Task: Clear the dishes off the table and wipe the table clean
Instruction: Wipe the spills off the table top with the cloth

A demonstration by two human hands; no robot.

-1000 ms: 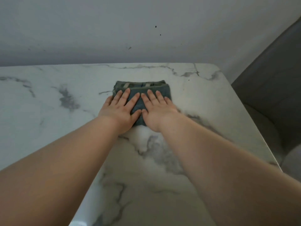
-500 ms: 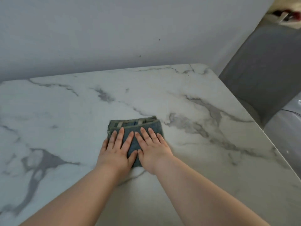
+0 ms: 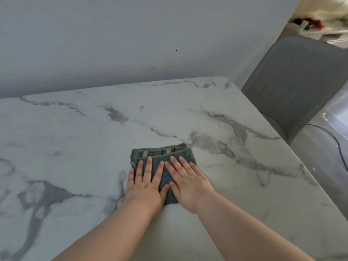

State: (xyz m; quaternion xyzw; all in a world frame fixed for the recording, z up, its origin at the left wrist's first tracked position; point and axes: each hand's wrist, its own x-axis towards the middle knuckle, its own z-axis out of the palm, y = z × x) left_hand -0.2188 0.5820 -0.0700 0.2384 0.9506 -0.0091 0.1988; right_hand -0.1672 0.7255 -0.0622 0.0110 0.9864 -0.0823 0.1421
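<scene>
Inspection found the left hand (image 3: 145, 185) laid flat on the near left part of the cloth (image 3: 181, 154). Its fingers (image 3: 149, 166) were straight and slightly spread, pressing down and gripping nothing. The right hand (image 3: 189, 182) lay flat on the cloth's near right part, its fingers likewise straight and holding nothing. The two thumbs sat close together over the cloth's near middle.

The cloth was dark blue-green and folded into a thick pad. It lay flat on the marble-patterned worktop (image 3: 75, 140), with striped folded edges showing along its far side. Beyond the cloth, the worktop met a plain grey wall (image 3: 113, 44). To the cloth's far right, past the worktop's edge, stood a grey chair (image 3: 293, 87).
</scene>
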